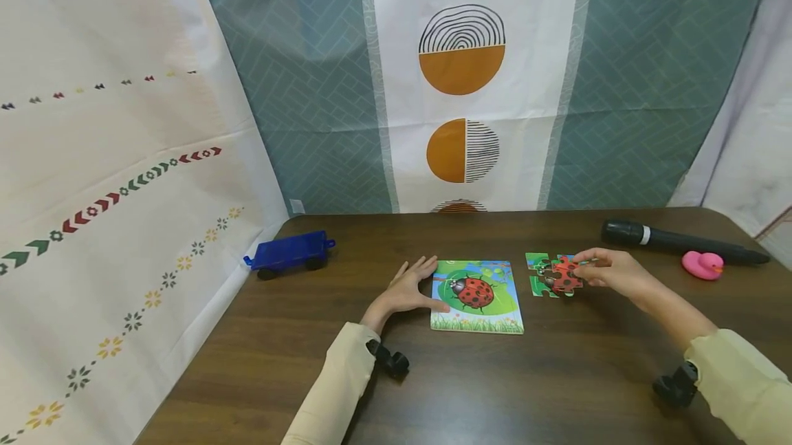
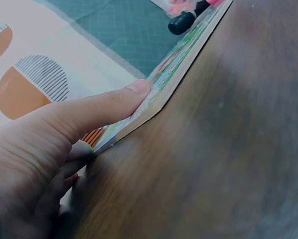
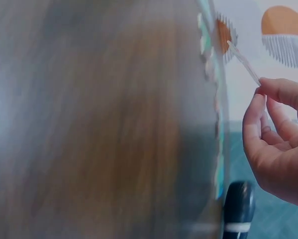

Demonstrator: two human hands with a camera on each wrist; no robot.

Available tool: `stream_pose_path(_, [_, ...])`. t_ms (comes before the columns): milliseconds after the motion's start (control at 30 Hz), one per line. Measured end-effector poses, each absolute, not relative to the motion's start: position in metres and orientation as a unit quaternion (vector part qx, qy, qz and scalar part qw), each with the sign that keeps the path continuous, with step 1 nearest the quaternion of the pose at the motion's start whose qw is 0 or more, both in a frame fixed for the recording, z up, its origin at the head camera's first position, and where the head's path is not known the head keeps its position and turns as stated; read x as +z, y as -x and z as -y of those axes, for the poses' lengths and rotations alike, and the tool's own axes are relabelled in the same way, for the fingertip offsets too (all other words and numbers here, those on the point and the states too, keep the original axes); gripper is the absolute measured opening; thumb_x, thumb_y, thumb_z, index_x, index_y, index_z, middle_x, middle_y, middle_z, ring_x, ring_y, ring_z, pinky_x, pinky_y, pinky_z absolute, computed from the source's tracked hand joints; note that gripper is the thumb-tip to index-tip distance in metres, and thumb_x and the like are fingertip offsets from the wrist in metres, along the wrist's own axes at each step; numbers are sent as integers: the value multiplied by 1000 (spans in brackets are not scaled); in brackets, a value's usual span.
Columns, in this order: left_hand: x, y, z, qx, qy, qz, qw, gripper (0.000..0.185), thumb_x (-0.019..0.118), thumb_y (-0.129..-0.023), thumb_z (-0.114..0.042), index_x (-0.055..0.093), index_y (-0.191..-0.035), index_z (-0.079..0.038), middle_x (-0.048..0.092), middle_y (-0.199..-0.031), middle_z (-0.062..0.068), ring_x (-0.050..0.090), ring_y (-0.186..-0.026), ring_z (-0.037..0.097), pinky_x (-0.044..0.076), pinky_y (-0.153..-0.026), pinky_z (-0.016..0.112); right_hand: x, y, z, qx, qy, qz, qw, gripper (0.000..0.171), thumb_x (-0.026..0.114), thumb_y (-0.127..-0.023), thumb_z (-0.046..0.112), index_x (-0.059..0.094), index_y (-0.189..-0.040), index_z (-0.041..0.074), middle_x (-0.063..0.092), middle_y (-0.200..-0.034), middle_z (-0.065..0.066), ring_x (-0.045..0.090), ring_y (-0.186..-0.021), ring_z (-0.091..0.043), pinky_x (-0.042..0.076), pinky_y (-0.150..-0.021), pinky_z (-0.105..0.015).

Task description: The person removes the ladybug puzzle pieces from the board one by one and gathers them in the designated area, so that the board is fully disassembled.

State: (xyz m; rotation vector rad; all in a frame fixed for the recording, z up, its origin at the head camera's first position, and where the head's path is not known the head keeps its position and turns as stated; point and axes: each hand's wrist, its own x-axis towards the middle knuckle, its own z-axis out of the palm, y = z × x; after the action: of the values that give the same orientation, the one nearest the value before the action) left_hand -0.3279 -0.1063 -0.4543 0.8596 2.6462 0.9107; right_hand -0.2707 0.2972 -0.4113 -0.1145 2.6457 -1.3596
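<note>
A square ladybug picture board (image 1: 476, 321) lies flat on the table. My left hand (image 1: 406, 289) is at its left side, fingers extended past the far left corner and the thumb resting on its top face. In the left wrist view the thumb (image 2: 131, 97) lies over the board's edge (image 2: 163, 97). To the right of the board, my right hand (image 1: 612, 273) pinches a jigsaw puzzle piece (image 3: 246, 63) between thumb and fingertips. The piece is tilted above other green and red puzzle pieces (image 1: 537, 261) on the table, which it partly hides.
A blue toy wagon (image 1: 289, 252) stands at the back left of the brown table (image 1: 260, 362). At the back right lie a black microphone (image 1: 687, 242) and a pink rubber duck (image 1: 702, 265). Patterned cloth (image 1: 309, 87) hangs behind the table.
</note>
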Motion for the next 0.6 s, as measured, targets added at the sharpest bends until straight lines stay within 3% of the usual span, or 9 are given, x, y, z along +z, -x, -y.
stream_pose_path(267, [-455, 327, 105, 310, -290, -898, 111, 99, 80, -78, -42, 25, -156, -14, 21, -164, 2, 9, -155, 23, -3, -125, 52, -423, 266, -318, -459, 20, -883, 96, 50, 62, -95, 24, 51, -128, -12, 52, -131, -28, 62, -95, -11, 55, -78, -21])
stream_pose_path(433, [-458, 328, 105, 312, -293, -897, 109, 99, 80, -77, -41, 25, -156, -14, 21, -164, 3, 9, -155, 24, -2, -125, 53, -427, 267, -322, -447, 25, -889, 99, 49, 62, -95, 24, 52, -128, -12, 61, -121, -21, 63, -94, -12, 55, -78, -23])
stream_pose_path(600, [-456, 329, 106, 316, -296, -895, 109, 99, 80, -78, -41, 26, -156, -13, 21, -164, 4, 9, -155, 25, -2, -125, 54, -428, 268, -325, -413, 40, -906, 81, 46, 61, -95, 24, 55, -125, -11, 64, -116, -25, 64, -87, -10, 55, -74, -25])
